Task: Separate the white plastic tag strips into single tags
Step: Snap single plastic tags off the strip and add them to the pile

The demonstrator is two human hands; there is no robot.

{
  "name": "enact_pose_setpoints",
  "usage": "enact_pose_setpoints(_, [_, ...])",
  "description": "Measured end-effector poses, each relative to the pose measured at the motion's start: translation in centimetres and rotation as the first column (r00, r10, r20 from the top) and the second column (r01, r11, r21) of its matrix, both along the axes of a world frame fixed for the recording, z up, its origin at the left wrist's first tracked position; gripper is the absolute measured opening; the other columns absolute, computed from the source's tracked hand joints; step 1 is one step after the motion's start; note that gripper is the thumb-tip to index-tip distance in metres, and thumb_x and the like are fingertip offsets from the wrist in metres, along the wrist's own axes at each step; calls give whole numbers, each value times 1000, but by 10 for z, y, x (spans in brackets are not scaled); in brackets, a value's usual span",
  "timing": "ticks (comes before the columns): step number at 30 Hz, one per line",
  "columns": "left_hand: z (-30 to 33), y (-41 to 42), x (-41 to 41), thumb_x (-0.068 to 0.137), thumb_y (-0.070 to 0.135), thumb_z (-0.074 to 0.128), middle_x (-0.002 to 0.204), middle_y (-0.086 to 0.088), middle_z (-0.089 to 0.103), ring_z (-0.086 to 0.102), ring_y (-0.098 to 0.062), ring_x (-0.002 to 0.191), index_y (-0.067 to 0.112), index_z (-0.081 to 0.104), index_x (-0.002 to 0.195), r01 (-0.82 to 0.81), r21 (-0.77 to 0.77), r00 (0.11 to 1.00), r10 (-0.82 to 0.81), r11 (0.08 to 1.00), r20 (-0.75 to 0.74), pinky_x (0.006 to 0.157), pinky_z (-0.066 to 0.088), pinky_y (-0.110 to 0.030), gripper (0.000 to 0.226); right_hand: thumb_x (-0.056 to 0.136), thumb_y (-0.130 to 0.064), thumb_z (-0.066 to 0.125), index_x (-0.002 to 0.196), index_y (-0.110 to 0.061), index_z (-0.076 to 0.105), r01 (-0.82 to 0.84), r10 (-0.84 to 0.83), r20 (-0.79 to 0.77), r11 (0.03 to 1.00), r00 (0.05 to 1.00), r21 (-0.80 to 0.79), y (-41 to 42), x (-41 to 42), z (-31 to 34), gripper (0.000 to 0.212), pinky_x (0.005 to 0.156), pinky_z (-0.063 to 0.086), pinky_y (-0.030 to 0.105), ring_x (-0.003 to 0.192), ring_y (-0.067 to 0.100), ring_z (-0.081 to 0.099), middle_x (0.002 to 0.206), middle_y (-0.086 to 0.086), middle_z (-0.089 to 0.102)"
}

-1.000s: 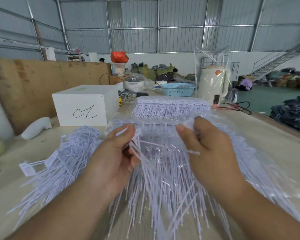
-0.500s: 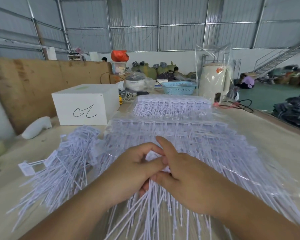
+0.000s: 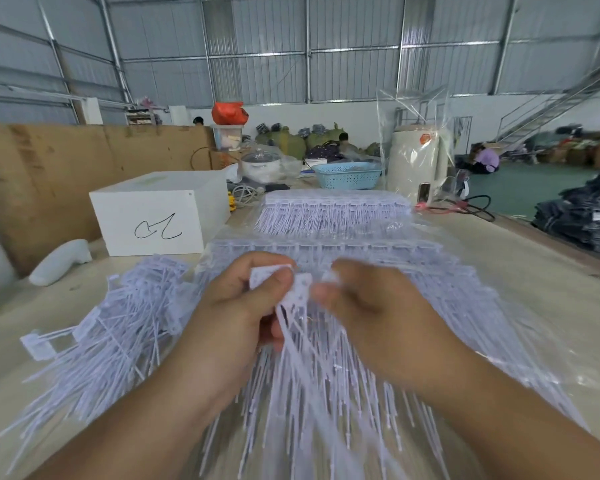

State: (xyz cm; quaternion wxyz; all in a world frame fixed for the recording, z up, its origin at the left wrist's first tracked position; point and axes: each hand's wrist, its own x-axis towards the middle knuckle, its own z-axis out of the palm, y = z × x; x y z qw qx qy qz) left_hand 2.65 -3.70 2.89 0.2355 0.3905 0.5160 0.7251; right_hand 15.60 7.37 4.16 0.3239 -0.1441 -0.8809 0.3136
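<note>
Over the wooden table [image 3: 534,289], both hands: worked close together above a spread of white tag strips [image 3: 413,299].
Left hand [image 3: 236,306]: fingers curled, thumb pressed against the flat heads of a small bunch of tags [image 3: 291,292]; the thin tails of that bunch hung down below the palm.
Right hand [image 3: 371,306]: thumb and forefinger pinched a white tag head just beside the left hand's bunch; the fingertips were blurred, so how many tags it held could not be told.
Tag strips: lay flat in clear plastic wrapping under and beyond the hands, heads toward the far side, tails fanning toward the viewer.
Second bundle of tag strips [image 3: 333,213]: lay farther back on the table, also in clear wrapping.
Loose pile of single tags [image 3: 118,327]: lay to the left of the left hand, heaped in a tangle.
White box [image 3: 156,216]: stood at the far left of the table, with a black scribble on its front.
White handheld tool [image 3: 61,261]: lay on the table just left of the box.
Blue basket [image 3: 347,174]: stood at the far end of the table, beside a cream-coloured appliance [image 3: 416,161] under a clear bag.
</note>
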Motion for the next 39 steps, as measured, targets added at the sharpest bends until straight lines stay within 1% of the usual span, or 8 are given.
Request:
enact_pose_setpoints(4, [4, -6, -5, 71, 24, 66, 55, -1, 53, 42, -12, 38, 25, 73, 77, -44, 48, 995, 39, 998, 94, 37, 36, -17, 9, 96, -35, 54, 64, -19, 36, 55, -130, -339, 974, 932, -221, 17, 11, 12, 40, 41, 27, 17, 43, 4, 28, 50, -10, 32])
enact_pose_setpoints(8, [2, -4, -3, 62, 33, 79, 55, -3, 55, 45, -14, 40, 28, 73, 80, -35, -26, 997, 33, 999, -72, 38, 39, -21, 20, 94, -39, 56, 102, -30, 51, -180, 181, -8, 970, 983, -164, 7, 11, 4, 13, 41, 33, 18, 41, 2, 37, 58, -10, 51])
enact_pose_setpoints(13, [-2, -6, 6, 71, 33, 71, 68, -9, 64, 51, -22, 49, 27, 73, 84, 44, -77, 987, -55, 996, -149, 39, 42, -23, 15, 93, -54, 51, 147, -43, 11, -194, 177, 235, 980, 956, 49, -2, -3, -13, 69, 63, 44, 18, 67, -7, 57, 82, -17, 64])
enact_pose_setpoints(19, [0, -6, 6, 68, 24, 79, 74, -8, 69, 54, -29, 60, 24, 73, 83, 117, -121, 983, -133, 986, -130, 40, 42, -21, 17, 92, -50, 56, 144, -37, 25, -222, 212, 179, 974, 961, 39, -5, -2, -11, 62, 71, 52, 29, 78, 2, 63, 96, -11, 66])
enact_pose_setpoints(23, [1, -6, -3, 59, 31, 78, 67, -10, 64, 53, -25, 51, 25, 73, 83, 57, -81, 996, -62, 995, -63, 39, 42, -24, 24, 94, -45, 57, 90, -47, 57, -229, 232, 173, 973, 957, -35, 2, 4, -6, 4, 54, 42, 30, 51, 3, 49, 62, -17, 58])
enact_pose_setpoints(26, [1, -6, -4, 59, 31, 75, 60, -8, 58, 48, -16, 43, 25, 74, 82, 35, -72, 999, -37, 997, -27, 39, 43, -24, 23, 97, -37, 55, 62, -45, 50, -186, 190, 175, 982, 966, -36, 4, 5, -4, 37, 46, 29, 21, 42, 4, 36, 49, -18, 46])
enact_pose_setpoints(35, [-2, 1, 7, 71, 17, 68, 58, -5, 58, 50, -11, 41, 19, 74, 83, 2, 21, 948, -9, 1000, 317, 37, 44, -21, 14, 96, -36, 50, 65, -21, 41, -8, -29, -326, 994, 945, -112, -1, -6, -3, 35, 46, 30, 21, 46, 6, 35, 51, -12, 40])
enact_pose_setpoints(39, [-1, -2, 1, 69, 20, 70, 60, -8, 57, 47, -14, 41, 17, 72, 90, 40, -55, 985, -30, 998, 171, 37, 42, -23, 21, 96, -41, 50, 120, -40, 43, -184, 187, 32, 979, 982, -90, 3, 0, -12, 25, 49, 37, 18, 49, 1, 45, 60, -16, 52])
